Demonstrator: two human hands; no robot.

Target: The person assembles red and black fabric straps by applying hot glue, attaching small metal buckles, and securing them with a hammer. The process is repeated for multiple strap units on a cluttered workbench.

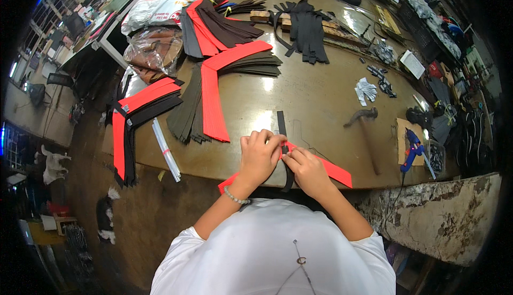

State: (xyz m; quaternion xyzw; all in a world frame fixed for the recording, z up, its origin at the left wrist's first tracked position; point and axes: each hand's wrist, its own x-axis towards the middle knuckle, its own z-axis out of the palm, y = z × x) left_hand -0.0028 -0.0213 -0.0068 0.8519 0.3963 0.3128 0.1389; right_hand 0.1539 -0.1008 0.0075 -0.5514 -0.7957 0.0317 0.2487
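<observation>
At the near edge of the table, my left hand [258,155] and my right hand [306,169] meet with fingers bent and pinched together. Between the fingertips is a black strap [281,121], running away from me across the tabletop, with a small dark piece on it that I cannot make out. A red strip [336,172] crosses beneath both hands; its other end shows by my left wrist. The black strap's near end hangs below my fingers. My fingers partly cover the crossing point.
Bundles of red and dark strips [214,102] lie left on the table [315,94], beside white sticks [166,150]. Black strips [307,30] lie at the back. To the right are a hammer [368,134], a white glove [365,90] and a blue glue gun [412,149] with its cord.
</observation>
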